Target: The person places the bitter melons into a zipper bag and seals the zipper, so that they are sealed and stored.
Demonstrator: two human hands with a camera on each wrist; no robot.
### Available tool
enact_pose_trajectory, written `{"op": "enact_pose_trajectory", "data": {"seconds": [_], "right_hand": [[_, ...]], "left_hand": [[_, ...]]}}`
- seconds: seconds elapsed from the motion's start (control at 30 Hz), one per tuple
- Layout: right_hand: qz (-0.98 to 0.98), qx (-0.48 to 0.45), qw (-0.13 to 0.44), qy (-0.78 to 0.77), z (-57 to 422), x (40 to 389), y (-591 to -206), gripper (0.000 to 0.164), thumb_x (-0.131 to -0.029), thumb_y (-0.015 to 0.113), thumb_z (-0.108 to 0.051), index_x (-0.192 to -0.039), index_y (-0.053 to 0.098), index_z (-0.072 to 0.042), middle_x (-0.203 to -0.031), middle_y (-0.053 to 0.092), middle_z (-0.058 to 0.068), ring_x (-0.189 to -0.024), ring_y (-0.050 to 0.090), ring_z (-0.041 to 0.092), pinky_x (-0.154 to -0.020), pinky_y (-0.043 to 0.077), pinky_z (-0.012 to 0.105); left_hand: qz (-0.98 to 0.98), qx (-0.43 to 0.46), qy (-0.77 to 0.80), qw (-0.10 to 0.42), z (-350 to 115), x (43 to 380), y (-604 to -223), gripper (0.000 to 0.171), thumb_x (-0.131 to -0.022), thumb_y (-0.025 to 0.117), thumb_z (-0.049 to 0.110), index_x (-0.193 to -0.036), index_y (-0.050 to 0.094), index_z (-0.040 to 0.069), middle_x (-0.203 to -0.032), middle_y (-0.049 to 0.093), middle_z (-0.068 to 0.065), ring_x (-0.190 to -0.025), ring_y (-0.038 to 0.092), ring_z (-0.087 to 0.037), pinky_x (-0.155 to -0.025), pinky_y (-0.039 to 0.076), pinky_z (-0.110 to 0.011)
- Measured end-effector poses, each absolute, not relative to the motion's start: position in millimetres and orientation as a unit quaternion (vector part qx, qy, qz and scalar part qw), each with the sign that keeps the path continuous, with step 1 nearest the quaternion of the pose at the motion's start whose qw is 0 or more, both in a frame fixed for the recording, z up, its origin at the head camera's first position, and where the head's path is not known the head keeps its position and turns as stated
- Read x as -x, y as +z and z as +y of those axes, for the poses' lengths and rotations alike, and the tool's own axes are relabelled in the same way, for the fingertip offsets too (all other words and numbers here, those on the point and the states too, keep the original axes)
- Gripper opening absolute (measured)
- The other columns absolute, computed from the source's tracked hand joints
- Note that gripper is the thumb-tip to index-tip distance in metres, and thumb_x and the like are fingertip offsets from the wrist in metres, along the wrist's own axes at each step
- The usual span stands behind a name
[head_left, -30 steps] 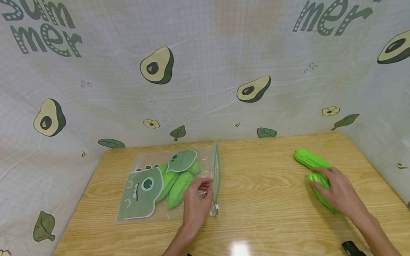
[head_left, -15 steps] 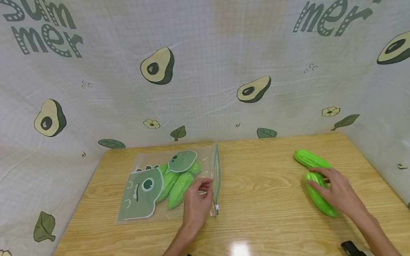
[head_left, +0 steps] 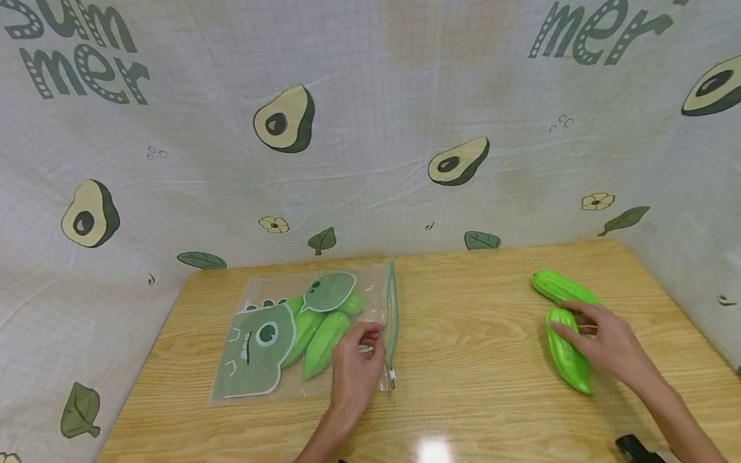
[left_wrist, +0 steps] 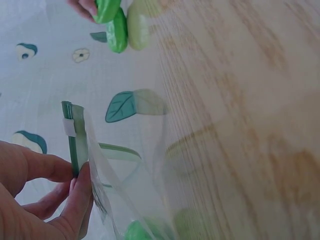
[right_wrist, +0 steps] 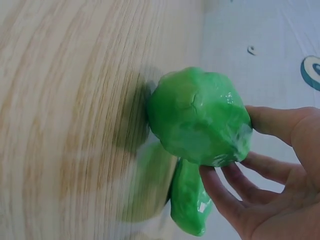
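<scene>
A clear zip bag (head_left: 249, 352) with a green dinosaur print lies on the left side of the table, with several green cucumbers (head_left: 327, 344) inside. My left hand (head_left: 357, 361) pinches the bag's edge near its green zip strip (left_wrist: 74, 150); in the left wrist view the mouth gapes and a white slider (left_wrist: 69, 127) sits on the strip. At the right, my right hand (head_left: 612, 346) holds a glossy ridged green cucumber (head_left: 567, 361) between thumb and fingers. Behind it lies another green cucumber (head_left: 562, 287), partly covered by that hand.
The wooden table (head_left: 459, 341) spans the space between the bag and the right-hand cucumbers. A white cloth (head_left: 360, 115) printed with avocados and leaves closes off the back and both sides.
The cucumber in my right hand has swung leftward and now lies steeper, apart from where it was beside the other one. My left hand and the bag look unchanged.
</scene>
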State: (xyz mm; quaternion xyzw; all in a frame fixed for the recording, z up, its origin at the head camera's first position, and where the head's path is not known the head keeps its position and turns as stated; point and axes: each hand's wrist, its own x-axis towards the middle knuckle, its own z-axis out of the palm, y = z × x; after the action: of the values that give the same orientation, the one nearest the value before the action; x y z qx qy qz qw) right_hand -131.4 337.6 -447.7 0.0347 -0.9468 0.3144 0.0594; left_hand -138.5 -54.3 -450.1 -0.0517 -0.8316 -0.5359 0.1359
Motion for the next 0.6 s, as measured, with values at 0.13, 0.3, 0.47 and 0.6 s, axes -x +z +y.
{"op": "enact_pose_trajectory", "data": {"seconds": [0.13, 0.3, 0.47, 0.6], "right_hand": [[-0.943, -0.023, 0.031, 0.331, 337.0, 130.5, -446.1, 0.056, -0.101, 0.067, -0.03, -0.139, 0.054, 0.01, -0.131, 0.056, 0.04, -0.108, 0.064, 0.055, -0.081, 0.059, 0.057], [-0.94, -0.016, 0.008, 0.34, 335.9, 130.6, -444.5, 0.06, -0.102, 0.065, -0.031, -0.143, 0.05, 0.01, -0.139, 0.051, 0.038, -0.114, 0.06, 0.056, -0.086, 0.057, 0.058], [-0.936, -0.011, -0.004, 0.352, 334.5, 131.8, -442.1, 0.063, -0.103, 0.063, -0.035, -0.145, 0.048, 0.01, -0.142, 0.049, 0.038, -0.118, 0.058, 0.055, -0.091, 0.055, 0.059], [-0.932, -0.012, -0.01, 0.363, 333.2, 131.9, -440.3, 0.063, -0.104, 0.062, -0.036, -0.146, 0.048, 0.009, -0.143, 0.049, 0.038, -0.12, 0.058, 0.055, -0.092, 0.054, 0.058]], "left_hand": [[-0.832, 0.051, -0.535, 0.136, -53.9, 138.7, -450.0, 0.019, -0.087, 0.066, -0.011, -0.101, 0.074, -0.001, -0.091, 0.071, -0.01, -0.083, 0.07, -0.023, -0.068, 0.06, -0.024], [-0.832, 0.051, -0.535, 0.136, -53.8, 138.8, -450.5, 0.019, -0.087, 0.066, -0.011, -0.1, 0.074, -0.001, -0.091, 0.072, -0.011, -0.083, 0.07, -0.023, -0.068, 0.06, -0.024], [-0.832, 0.051, -0.536, 0.133, -54.0, 139.3, -451.1, 0.019, -0.086, 0.066, -0.011, -0.101, 0.074, -0.001, -0.091, 0.071, -0.012, -0.083, 0.07, -0.023, -0.068, 0.06, -0.024], [-0.832, 0.051, -0.537, 0.13, -54.0, 139.6, -451.4, 0.02, -0.086, 0.065, -0.012, -0.101, 0.074, -0.001, -0.091, 0.071, -0.012, -0.083, 0.07, -0.023, -0.068, 0.059, -0.023]]}}
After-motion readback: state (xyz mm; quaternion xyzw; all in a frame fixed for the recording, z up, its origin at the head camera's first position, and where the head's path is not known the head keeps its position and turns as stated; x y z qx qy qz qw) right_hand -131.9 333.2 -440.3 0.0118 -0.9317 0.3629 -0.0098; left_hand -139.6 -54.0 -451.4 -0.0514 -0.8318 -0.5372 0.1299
